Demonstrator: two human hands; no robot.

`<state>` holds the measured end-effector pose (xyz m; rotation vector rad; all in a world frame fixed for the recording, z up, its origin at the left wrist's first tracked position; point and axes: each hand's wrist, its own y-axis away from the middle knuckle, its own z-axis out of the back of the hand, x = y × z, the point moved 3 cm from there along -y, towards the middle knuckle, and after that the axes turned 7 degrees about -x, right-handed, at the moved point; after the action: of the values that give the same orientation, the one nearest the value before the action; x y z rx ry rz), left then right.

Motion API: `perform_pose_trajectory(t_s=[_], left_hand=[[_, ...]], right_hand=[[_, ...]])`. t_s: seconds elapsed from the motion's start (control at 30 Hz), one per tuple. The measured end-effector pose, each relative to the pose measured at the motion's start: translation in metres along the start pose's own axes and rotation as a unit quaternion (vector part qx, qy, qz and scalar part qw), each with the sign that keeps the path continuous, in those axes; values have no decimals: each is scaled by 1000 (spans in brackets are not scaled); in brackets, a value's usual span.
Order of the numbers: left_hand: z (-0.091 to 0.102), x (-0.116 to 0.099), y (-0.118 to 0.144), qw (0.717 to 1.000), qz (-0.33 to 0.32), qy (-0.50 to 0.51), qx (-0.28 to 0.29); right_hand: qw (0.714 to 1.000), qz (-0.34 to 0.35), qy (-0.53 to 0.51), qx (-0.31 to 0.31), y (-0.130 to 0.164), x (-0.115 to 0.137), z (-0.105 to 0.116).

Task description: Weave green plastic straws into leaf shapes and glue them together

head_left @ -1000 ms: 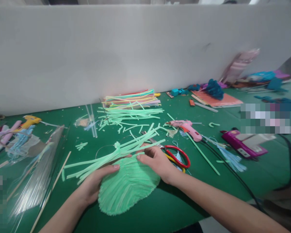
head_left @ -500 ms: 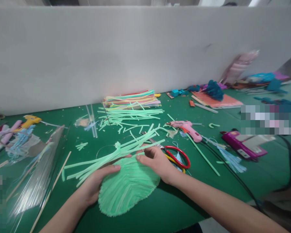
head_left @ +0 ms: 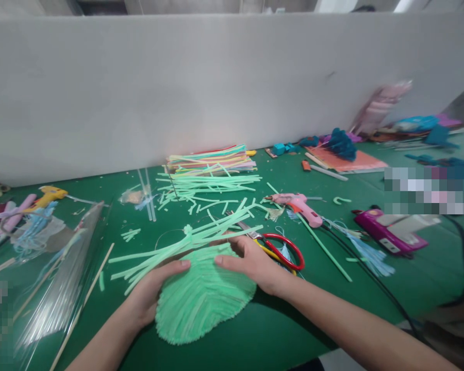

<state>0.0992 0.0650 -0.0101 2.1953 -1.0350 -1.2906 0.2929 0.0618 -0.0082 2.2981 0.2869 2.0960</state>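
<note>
The green leaf-shaped piece (head_left: 205, 299) is pinched at opposite sides by the grips of left hand (head_left: 150, 289) and right hand (head_left: 252, 263), its broad body spread between them, nearer the wearer

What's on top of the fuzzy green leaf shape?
The left hand and right hand each rest a thumb on the leaf shape. The patch directly beneath each thumb is covered, so it can't be seen.

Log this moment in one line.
left hand: holding green fuzzy piece | right hand: holding same piece | near right hand: scissors, pink glue gun
</note>
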Motion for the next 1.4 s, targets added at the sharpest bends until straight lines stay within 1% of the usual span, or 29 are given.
perform_pose_trajectory(t_s=[0.07,0.13,0.27,0.37,0.47,0.57,0.7,0.8,0.87,0.97,1.13,1.23,1.33,1.4], left_hand=[[1,-1,0,1000,-6,4,-7],[3,-3,0,1000,-13,7,-14],[3,-4,1,999,-25,-2,-23],[2,-6,0,998,-53,-9,-27],[3,-10,-3,990,-112,-29,-76],[6,-16,-7,975,-178,-45,-125],[11,-20,-9,961,-219,-42,-166],[15,-21,-9,954,-227,-44,-191],[16,-21,-9,953,-227,-47,-195],[16,-22,-10,953,-227,-54,-192],[19,-25,-11,944,-244,-57,-214],[19,-25,-11,943,-246,-68,-212],[21,-24,-11,938,-255,-82,-219],[22,-23,-11,935,-259,-92,-223]], right_hand=[[1000,10,-1,18,1,3,0],[999,-1,-26,20,1,2,0],[999,-32,-23,-34,-3,-2,6],[997,-24,-34,-65,-4,-2,10],[993,-7,-66,-97,-4,-1,13],[990,0,-86,-116,-5,-1,15],[984,-9,-118,-133,-7,-3,14],[981,-24,-141,-128,-8,-5,12],[981,-29,-146,-128,-7,-7,11],[978,-25,-144,-146,-7,-7,13],[973,-24,-151,-174,-6,-5,15],[974,-27,-148,-168,-7,-5,15],[977,-31,-152,-146,-8,-6,14],[977,-32,-153,-143,-8,-6,14]])
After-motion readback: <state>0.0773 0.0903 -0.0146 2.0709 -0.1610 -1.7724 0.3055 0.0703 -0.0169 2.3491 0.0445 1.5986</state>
